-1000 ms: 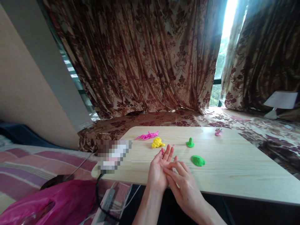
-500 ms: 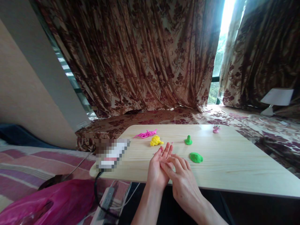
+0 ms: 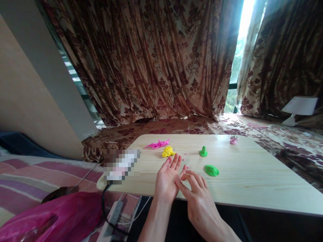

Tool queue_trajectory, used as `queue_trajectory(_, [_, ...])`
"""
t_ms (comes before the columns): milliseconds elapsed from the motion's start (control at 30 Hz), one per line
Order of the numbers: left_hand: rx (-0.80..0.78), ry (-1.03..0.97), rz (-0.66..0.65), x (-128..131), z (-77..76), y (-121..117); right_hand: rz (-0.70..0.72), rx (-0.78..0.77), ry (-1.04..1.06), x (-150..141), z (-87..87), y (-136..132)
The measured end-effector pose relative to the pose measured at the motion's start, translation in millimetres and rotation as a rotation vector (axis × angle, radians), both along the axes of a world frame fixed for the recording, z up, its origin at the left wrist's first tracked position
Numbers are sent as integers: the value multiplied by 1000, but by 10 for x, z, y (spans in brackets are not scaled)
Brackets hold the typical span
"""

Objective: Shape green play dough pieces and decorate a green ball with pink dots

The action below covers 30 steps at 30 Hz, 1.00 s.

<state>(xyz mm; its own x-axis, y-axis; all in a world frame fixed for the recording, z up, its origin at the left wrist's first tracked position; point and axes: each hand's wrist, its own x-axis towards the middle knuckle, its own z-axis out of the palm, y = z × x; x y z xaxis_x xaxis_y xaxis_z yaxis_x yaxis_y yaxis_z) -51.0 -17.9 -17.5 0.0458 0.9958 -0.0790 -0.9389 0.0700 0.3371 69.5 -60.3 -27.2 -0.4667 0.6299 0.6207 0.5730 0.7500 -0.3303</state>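
Note:
My left hand [image 3: 167, 181] is held palm up above the near edge of the table, fingers stretched out. A bit of pink shows at its thumb tip, too small to make out. My right hand [image 3: 195, 190] is beside it, thumb and index finger drawn together at the left palm's edge; whatever they pinch, if anything, is hidden. Just beyond the fingers lie tiny pink clay bits [image 3: 187, 167]. A lumpy yellow clay piece [image 3: 168, 152] sits past my left fingertips. To the right of my hands are a flattened green clay lump [image 3: 211, 170] and an upright green clay peg on a base [image 3: 203, 152].
On the wooden table [image 3: 252, 181] lie pink clay strands [image 3: 158, 144] at the back left and a small pink figure [image 3: 233, 139] at the back right. A blurred, pixelated device [image 3: 122, 166] with a black cable occupies the left side. A power strip [image 3: 114, 215] is below.
My hands have drawn slightly apart, the left shifting a little left. More pink bits are visible on the table beyond my fingers.

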Motion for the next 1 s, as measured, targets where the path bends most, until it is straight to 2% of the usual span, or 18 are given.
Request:
queue_trajectory(167, [-88, 27, 24, 62, 36, 14, 17, -107, 70, -32, 149, 33])
queue_trajectory(300, [-128, 106, 71, 58, 52, 37, 58, -190, 79, -75, 211, 180])
queue_trajectory(400, [-139, 175, 121, -16, 27, 46, 55, -200, 28, -59, 209, 408])
queue_trajectory(533, [-168, 260, 236, -171, -30, 36, -126, -203, -55, 71, 199, 853])
queue_trajectory(700, [-176, 414, 342, -248, -61, 27, -197, -247, -139, 164, 115, 1243])
queue_trajectory(833, [-130, 536, 357, -216, -69, 33, -195, -287, -165, 176, 88, 1344])
queue_trajectory(933, [-111, 622, 356, -199, -93, 34, -187, -295, -129, 261, 173, 1315])
queue_trajectory(1000, [-92, 674, 335, -173, -120, 25, -176, -280, -83, 337, 249, 1203])
